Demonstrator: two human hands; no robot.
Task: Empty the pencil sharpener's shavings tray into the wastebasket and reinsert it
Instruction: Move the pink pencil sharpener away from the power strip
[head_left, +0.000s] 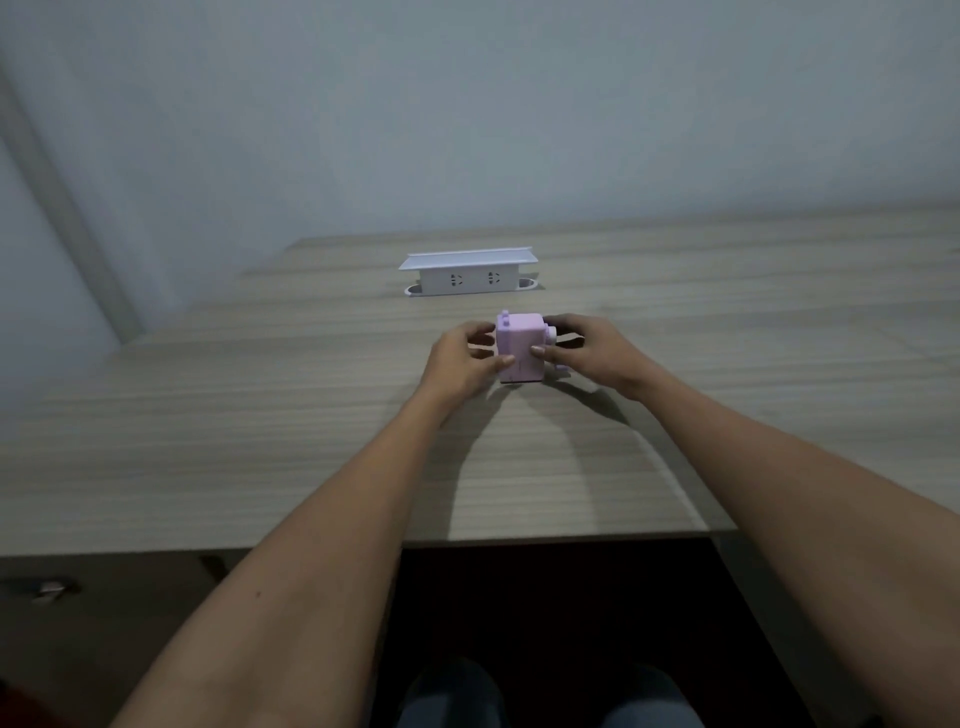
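Both hands clasp the pink sharpener (521, 347) on the worktop (260, 415). Left hand (460, 361) fingers press its left side. Right hand (576, 348) fingers grip its right.

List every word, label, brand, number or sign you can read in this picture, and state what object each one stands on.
None can be read.
Pink pencil sharpener: no print shows on its faces; a faint mark low on its front is too blurred to tell.
White socket box on the desk: only two sets of socket holes, no lettering.
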